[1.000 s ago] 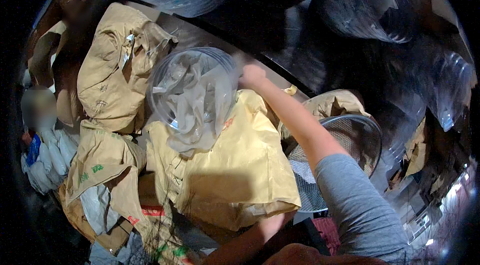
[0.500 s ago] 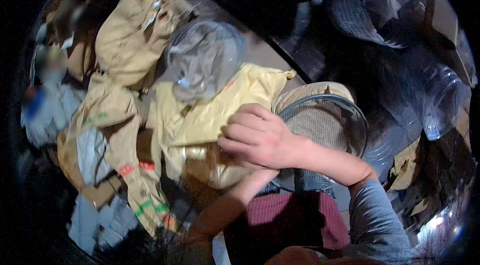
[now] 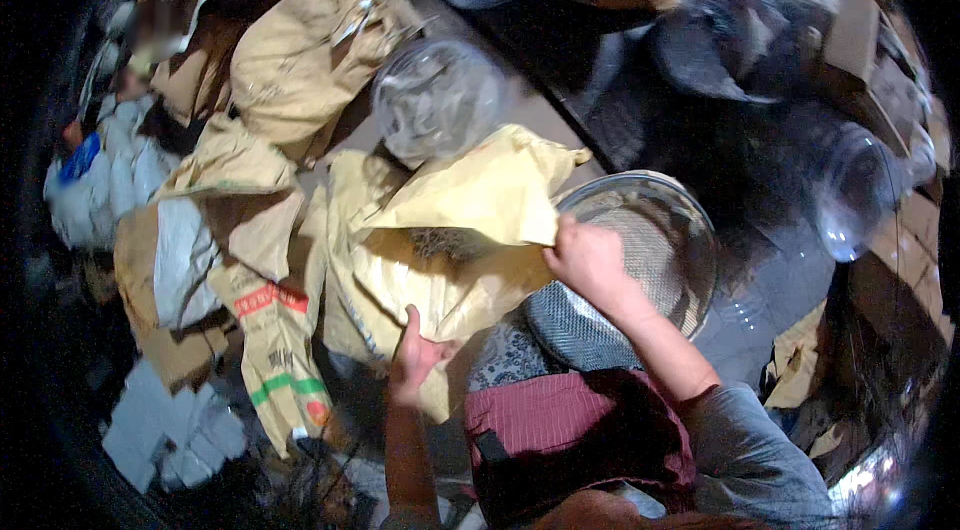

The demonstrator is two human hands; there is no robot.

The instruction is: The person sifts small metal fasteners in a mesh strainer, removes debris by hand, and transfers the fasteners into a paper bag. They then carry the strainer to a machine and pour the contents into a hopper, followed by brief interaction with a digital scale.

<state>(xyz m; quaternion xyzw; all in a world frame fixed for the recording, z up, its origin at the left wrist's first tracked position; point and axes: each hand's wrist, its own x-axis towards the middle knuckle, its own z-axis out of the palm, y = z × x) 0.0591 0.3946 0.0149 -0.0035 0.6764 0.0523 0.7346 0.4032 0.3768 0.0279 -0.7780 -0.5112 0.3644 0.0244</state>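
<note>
A yellowish paper sack lies in front of me with its mouth spread wide. Something greyish shows in its shadowed interior, too dim to make out. My right hand is closed on the right edge of the sack's mouth. By the near side of the opening is my left hand, thumb pointing up and apart from the fingers, against the sack. To the right, partly behind my right forearm, sits a round mesh sieve. Just beyond the sack stands a clear plastic tub with crumpled film inside.
A big tan sack slumps at the far left. Printed paper sacks and grey-white pieces lie on the left. Clear plastic containers crowd the right, near a cardboard box. Maroon striped cloth covers my lap.
My hands, crossed over the sack before, have come apart. The right moved right, drawing the sack's edge with it; the left moved to the near side. The sack's mouth has opened.
</note>
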